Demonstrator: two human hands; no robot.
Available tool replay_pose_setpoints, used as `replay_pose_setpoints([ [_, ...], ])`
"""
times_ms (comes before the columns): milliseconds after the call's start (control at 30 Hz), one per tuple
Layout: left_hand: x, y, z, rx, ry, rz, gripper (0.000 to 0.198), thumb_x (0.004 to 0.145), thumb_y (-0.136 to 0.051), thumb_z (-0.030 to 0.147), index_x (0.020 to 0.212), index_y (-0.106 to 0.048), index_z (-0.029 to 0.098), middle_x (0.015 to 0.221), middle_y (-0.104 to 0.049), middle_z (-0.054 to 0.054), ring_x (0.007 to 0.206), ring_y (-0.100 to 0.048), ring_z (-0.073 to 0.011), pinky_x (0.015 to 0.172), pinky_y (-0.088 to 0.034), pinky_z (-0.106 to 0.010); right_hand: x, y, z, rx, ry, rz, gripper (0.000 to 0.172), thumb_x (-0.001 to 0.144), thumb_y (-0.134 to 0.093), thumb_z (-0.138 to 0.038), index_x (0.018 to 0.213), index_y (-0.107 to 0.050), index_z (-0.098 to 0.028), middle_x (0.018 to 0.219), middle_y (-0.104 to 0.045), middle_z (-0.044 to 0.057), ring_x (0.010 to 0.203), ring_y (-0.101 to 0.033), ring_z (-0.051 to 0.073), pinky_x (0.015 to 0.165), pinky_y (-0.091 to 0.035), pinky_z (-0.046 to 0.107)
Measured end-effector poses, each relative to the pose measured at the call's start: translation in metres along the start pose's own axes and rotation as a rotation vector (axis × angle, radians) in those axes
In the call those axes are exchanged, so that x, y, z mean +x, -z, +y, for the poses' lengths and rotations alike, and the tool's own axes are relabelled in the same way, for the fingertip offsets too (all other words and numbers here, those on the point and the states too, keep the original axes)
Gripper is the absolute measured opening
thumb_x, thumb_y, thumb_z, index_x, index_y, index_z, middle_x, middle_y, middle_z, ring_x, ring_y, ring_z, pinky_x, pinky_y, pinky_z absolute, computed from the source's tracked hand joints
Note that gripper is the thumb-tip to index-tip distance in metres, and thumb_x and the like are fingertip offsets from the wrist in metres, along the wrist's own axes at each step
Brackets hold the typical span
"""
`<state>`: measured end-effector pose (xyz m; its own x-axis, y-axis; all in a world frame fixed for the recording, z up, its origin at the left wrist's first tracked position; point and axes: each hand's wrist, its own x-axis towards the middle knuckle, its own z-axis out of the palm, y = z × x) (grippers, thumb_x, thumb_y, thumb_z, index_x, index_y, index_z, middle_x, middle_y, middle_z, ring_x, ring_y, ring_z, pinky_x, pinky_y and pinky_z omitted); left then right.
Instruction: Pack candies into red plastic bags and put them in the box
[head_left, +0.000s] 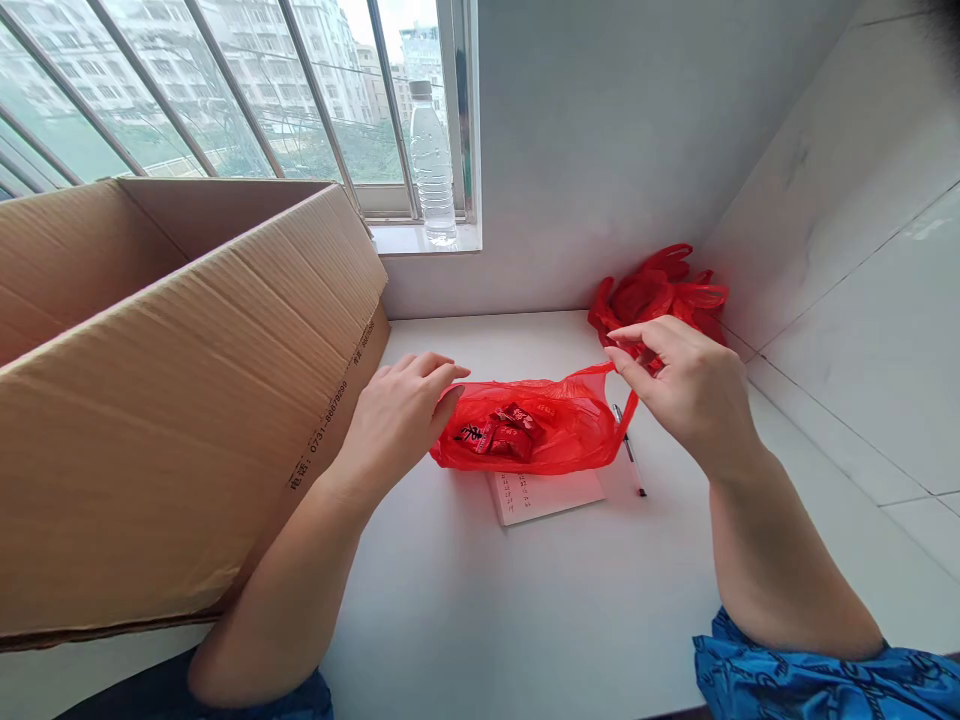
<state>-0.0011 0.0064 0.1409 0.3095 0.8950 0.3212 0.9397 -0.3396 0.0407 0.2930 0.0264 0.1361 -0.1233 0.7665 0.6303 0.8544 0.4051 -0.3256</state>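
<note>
A red plastic bag (574, 440) lies on the white table with its mouth spread, and several small red wrapped packets (514, 432) show inside it. At the bag's left end is my left hand (405, 415), its thumb and fingers curved over the edge; what they grip is hidden. My right hand (679, 385) pinches the bag's right handle between thumb and fingertips, lifting that end a little. Under the bag lies a notepad (551, 500) with handwriting. A pen (634, 465) rests just right of the bag.
A large open cardboard box (187, 400) fills the left side. More red plastic bags (660, 285) are bunched at the back right of the table (480, 620), by the wall. On the sill of the barred window stands a clear water bottle (433, 170).
</note>
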Motion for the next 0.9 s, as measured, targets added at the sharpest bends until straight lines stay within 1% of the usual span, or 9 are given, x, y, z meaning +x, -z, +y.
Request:
replay_pose_setpoints([
  [167, -0.007, 0.016, -0.006, 0.006, 0.012, 0.026, 0.032, 0.1, -0.043, 0.037, 0.114, -0.072, 0.028, 0.116, -0.067, -0.006, 0.099, -0.062, -0.0231, 0.071, -0.046, -0.032, -0.003, 0.014, 0.001, -0.008, 0.003, -0.025, 0.024, 0.098, -0.055, -0.04, 0.111, -0.068, -0.024, 0.104, -0.071, 0.009, 0.088, -0.066, 0.025, 0.067, -0.045, 0.035],
  [267, -0.012, 0.027, -0.007, -0.001, 0.078, -0.023, 0.032, 0.099, -0.044, 0.039, 0.112, -0.072, 0.029, 0.112, -0.067, -0.005, 0.09, -0.064, -0.0207, 0.062, -0.041, -0.029, -0.006, 0.017, 0.006, -0.096, -0.026, -0.08, 0.034, 0.094, -0.058, -0.047, 0.116, -0.066, -0.023, 0.104, -0.071, 0.01, 0.09, -0.067, 0.028, 0.062, -0.043, 0.034],
  [333, -0.015, 0.033, -0.005, -0.012, 0.141, -0.092, 0.031, 0.098, -0.044, 0.038, 0.11, -0.071, 0.029, 0.105, -0.069, -0.004, 0.081, -0.064, -0.0187, 0.058, -0.037, -0.027, -0.007, 0.017, 0.013, -0.166, -0.082, -0.166, 0.039, 0.091, -0.06, -0.052, 0.113, -0.066, -0.022, 0.101, -0.073, 0.01, 0.084, -0.067, 0.029, 0.057, -0.039, 0.032],
  [433, -0.019, 0.035, 0.002, -0.063, 0.144, -0.197, 0.028, 0.097, -0.044, 0.037, 0.1, -0.071, 0.03, 0.089, -0.072, -0.001, 0.071, -0.062, -0.0178, 0.055, -0.032, -0.026, -0.005, 0.016, 0.022, -0.169, -0.175, -0.364, 0.034, 0.089, -0.059, -0.056, 0.09, -0.068, -0.023, 0.079, -0.073, 0.006, 0.062, -0.063, 0.024, 0.049, -0.033, 0.03],
  [533, -0.019, 0.024, 0.006, -0.115, 0.097, -0.339, 0.027, 0.094, -0.048, 0.038, 0.082, -0.07, 0.029, 0.07, -0.067, -0.001, 0.061, -0.058, -0.0178, 0.052, -0.027, -0.026, -0.001, 0.018, 0.022, -0.034, -0.186, -0.479, 0.037, 0.092, -0.055, -0.056, 0.074, -0.063, -0.024, 0.063, -0.066, 0.001, 0.052, -0.057, 0.019, 0.045, -0.03, 0.03],
  [600, -0.016, 0.009, 0.005, -0.089, 0.157, -0.423, 0.028, 0.09, -0.051, 0.037, 0.069, -0.067, 0.025, 0.061, -0.061, -0.003, 0.053, -0.053, -0.0169, 0.051, -0.023, -0.027, 0.001, 0.021, 0.018, 0.091, -0.181, -0.492, 0.037, 0.092, -0.056, -0.058, 0.075, -0.062, -0.025, 0.067, -0.067, 0.001, 0.052, -0.056, 0.017, 0.046, -0.034, 0.029],
  [733, -0.007, -0.022, -0.007, -0.057, 0.311, -0.474, 0.021, 0.078, -0.063, 0.037, 0.064, -0.062, 0.022, 0.058, -0.057, -0.004, 0.051, -0.05, -0.0162, 0.05, -0.022, -0.025, 0.006, 0.024, 0.014, 0.301, -0.216, -0.397, 0.03, 0.09, -0.062, -0.057, 0.086, -0.067, -0.027, 0.1, -0.073, 0.003, 0.07, -0.065, 0.019, 0.057, -0.047, 0.031],
  [833, -0.002, -0.038, -0.015, -0.107, 0.269, -0.507, 0.021, 0.068, -0.069, 0.032, 0.058, -0.054, 0.021, 0.053, -0.05, -0.001, 0.048, -0.045, -0.0143, 0.048, -0.021, -0.025, 0.009, 0.019, 0.015, 0.484, -0.236, -0.317, 0.028, 0.089, -0.065, -0.054, 0.087, -0.067, -0.026, 0.12, -0.069, 0.005, 0.097, -0.066, 0.025, 0.076, -0.053, 0.037],
  [900, 0.0, -0.043, -0.017, -0.141, 0.22, -0.519, 0.026, 0.065, -0.069, 0.027, 0.054, -0.047, 0.02, 0.051, -0.046, 0.001, 0.045, -0.042, -0.0128, 0.048, -0.019, -0.025, 0.01, 0.014, 0.014, 0.632, -0.26, -0.296, 0.028, 0.087, -0.068, -0.053, 0.088, -0.066, -0.025, 0.126, -0.066, 0.007, 0.105, -0.065, 0.027, 0.084, -0.053, 0.04],
])
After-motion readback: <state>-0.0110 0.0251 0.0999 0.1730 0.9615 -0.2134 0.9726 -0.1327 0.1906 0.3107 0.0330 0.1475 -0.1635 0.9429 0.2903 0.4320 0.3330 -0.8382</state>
